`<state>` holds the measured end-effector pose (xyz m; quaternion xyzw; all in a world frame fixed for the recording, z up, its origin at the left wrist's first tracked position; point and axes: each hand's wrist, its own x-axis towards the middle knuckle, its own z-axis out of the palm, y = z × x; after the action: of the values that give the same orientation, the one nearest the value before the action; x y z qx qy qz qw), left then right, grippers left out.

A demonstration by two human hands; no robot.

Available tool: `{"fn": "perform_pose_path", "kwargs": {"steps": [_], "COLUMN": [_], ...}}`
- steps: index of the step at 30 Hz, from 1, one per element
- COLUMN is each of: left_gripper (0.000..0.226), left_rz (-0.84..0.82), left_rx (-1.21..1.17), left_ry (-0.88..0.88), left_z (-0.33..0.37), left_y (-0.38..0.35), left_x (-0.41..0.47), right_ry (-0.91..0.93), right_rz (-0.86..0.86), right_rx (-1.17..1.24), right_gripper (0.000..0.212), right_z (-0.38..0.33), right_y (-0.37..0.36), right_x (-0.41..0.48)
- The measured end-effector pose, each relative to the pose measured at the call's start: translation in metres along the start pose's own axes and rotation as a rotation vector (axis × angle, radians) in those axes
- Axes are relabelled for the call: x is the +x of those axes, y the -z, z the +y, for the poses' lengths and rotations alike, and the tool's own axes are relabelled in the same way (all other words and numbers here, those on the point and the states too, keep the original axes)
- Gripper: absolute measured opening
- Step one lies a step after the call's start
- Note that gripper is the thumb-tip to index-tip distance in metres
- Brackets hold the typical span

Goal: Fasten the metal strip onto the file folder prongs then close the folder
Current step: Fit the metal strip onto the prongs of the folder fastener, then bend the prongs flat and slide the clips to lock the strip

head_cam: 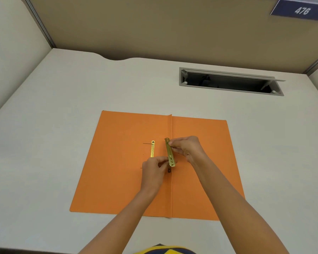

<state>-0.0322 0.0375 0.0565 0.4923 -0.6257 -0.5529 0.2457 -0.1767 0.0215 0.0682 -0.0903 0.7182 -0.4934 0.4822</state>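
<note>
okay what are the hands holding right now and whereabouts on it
Both hands hold the brass metal strip above the open orange folder. The right hand pinches its upper half; the left hand pinches near its lower, perforated end.

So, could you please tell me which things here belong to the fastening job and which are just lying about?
In use: orange file folder, metal strip, prong piece, left hand, right hand.
Just there: desk cable hatch, number sign 476.

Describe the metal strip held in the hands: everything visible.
The strip is a narrow, flat, brass-coloured metal bar with small holes near its near end. It is held above the open orange folder, beside the centre fold, running away from the person. The right hand pinches its far part; the left hand holds its near end.
</note>
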Motion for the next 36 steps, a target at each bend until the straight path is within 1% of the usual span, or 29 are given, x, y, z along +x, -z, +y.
{"fn": "perform_pose_path", "kwargs": {"steps": [3,8,15,21,31,34,36], "left_gripper": [0.018,0.017,0.016,0.022,0.018,0.026,0.033], "left_rz": [0.006,0.022,0.017,0.010,0.028,0.033,0.076], "left_rx": [0.000,0.015,0.007,-0.002,0.009,0.039,0.077], "left_ry": [-0.005,-0.017,-0.018,-0.025,-0.013,-0.029,-0.074], "left_z": [-0.001,-0.003,-0.007,-0.001,-0.006,-0.008,-0.010], "left_y": [0.000,0.000,0.000,-0.001,0.003,0.005,0.007], "left_x": [0.001,0.002,0.001,-0.001,-0.003,-0.003,-0.001], "right_ry": [0.010,-0.003,0.002,-0.003,0.007,0.029,0.062], "right_rz": [-0.001,0.007,0.031,0.041,0.083,0.101,0.119], "right_rx": [-0.004,-0.005,-0.038,-0.044,-0.068,-0.076,-0.088], "right_gripper": [0.018,0.009,0.010,0.010,0.013,0.013,0.013], "right_z": [0.001,0.000,0.002,0.001,0.003,0.005,0.007], "right_y": [0.000,0.000,-0.002,-0.003,-0.006,-0.006,-0.007], "right_x": [0.000,0.000,0.002,0.001,-0.003,-0.004,-0.006]}}
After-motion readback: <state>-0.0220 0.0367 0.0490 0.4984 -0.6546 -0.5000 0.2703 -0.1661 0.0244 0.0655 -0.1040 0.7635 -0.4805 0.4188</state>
